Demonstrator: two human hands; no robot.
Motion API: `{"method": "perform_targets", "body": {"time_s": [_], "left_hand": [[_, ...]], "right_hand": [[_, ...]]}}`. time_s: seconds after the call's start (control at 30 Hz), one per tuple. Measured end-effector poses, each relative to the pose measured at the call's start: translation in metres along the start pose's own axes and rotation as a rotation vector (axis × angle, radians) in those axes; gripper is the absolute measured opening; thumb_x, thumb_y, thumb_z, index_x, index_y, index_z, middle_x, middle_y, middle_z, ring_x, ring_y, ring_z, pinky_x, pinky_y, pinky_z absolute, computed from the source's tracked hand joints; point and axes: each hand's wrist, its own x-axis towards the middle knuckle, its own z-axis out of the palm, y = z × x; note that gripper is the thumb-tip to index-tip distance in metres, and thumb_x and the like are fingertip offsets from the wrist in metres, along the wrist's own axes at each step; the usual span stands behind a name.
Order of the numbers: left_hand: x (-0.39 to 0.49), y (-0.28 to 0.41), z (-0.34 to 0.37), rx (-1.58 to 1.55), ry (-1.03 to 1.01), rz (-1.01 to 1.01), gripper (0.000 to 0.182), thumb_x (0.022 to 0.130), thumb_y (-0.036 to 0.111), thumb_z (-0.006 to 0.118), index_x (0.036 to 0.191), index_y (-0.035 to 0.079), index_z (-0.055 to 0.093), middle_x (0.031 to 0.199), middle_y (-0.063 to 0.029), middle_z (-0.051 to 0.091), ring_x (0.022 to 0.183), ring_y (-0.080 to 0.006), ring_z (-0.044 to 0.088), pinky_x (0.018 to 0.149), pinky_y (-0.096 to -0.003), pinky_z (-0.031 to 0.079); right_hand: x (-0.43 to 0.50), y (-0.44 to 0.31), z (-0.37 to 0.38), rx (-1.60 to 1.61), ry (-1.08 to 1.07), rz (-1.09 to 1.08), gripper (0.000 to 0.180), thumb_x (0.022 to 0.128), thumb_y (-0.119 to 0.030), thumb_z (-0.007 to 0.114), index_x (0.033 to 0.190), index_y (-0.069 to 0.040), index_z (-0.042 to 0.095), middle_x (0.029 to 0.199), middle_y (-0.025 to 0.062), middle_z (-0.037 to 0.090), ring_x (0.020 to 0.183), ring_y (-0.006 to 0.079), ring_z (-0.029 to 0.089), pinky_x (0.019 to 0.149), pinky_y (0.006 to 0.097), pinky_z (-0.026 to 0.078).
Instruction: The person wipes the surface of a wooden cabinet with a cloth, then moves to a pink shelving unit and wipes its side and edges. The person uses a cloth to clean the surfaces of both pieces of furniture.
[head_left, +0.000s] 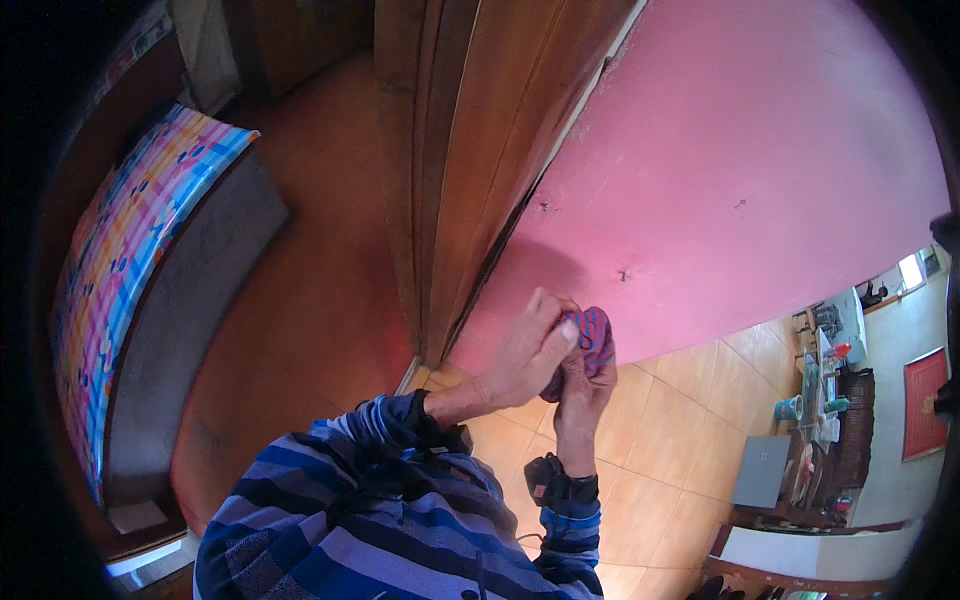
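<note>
A small bundle of red-and-blue striped cloth (598, 335) is held up between my two hands, close to the pink wall. My right hand (589, 390) wraps around it from below. From the left, my left hand (529, 349) grips the cloth's near side, its thumb resting against the bundle. Part of the cloth is hidden behind the fingers. Both forearms wear blue striped sleeves with dark bands at the wrists.
A pink wall (697, 172) with several nails or holes rises ahead, beside a wooden door frame (472, 142). On the left, a checked cover (142, 240) lies over a raised surface. Tiled floor (645, 465) extends rightward to a grey box (760, 471), a bucket (787, 409) and cluttered furniture.
</note>
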Motion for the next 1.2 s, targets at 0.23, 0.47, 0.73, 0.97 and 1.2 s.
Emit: {"method": "perform_targets", "body": {"time_s": [0.23,0.47,0.73,0.97,1.2], "left_hand": [[-0.006,0.006,-0.022,0.356,-0.023,0.276,0.048,0.099,0.028,0.060,0.136,-0.002,0.055,0.130,-0.0229,0.056,0.123,-0.0391,0.053,0.106,-0.0480,0.042],[0.015,0.031,-0.074,0.561,0.257,0.627,0.046,0.082,0.016,0.074,0.124,0.000,0.063,0.127,-0.0213,0.059,0.121,-0.0395,0.057,0.101,-0.0493,0.047],[0.035,0.055,-0.141,0.865,0.582,0.811,0.062,0.077,0.010,0.078,0.136,0.002,0.058,0.143,-0.0228,0.050,0.137,-0.0436,0.048,0.112,-0.0536,0.042],[0.068,0.068,-0.135,0.926,0.598,0.755,0.100,0.075,0.025,0.091,0.156,0.003,0.037,0.161,-0.0244,0.034,0.149,-0.0440,0.034,0.120,-0.0545,0.032],[0.082,0.058,-0.121,0.933,0.525,0.718,0.099,0.078,0.027,0.089,0.157,0.003,0.036,0.164,-0.0261,0.029,0.152,-0.0451,0.030,0.121,-0.0557,0.029]], "right_hand": [[0.037,-0.079,-0.023,-0.724,0.156,-0.486,0.039,0.084,0.004,0.075,0.122,0.001,0.067,0.114,0.0102,0.073,0.101,0.0186,0.071,0.091,0.0335,0.056],[0.081,-0.093,-0.002,-1.258,0.284,-0.956,0.048,0.075,-0.005,0.080,0.122,-0.005,0.069,0.105,0.0159,0.068,0.091,0.0375,0.071,0.076,0.0434,0.058],[0.065,-0.048,-0.053,-1.401,0.211,-0.735,0.047,0.074,-0.009,0.082,0.119,-0.004,0.067,0.106,0.0175,0.066,0.090,0.0404,0.070,0.074,0.0472,0.058],[0.054,-0.085,-0.088,-1.395,0.170,-0.708,0.051,0.072,-0.007,0.082,0.120,-0.004,0.066,0.109,0.0167,0.066,0.092,0.0408,0.070,0.074,0.0491,0.058],[0.074,-0.185,-0.076,-1.465,0.225,-1.006,0.051,0.070,-0.002,0.078,0.120,-0.004,0.067,0.106,0.0169,0.066,0.085,0.0401,0.071,0.072,0.0474,0.059]]}}
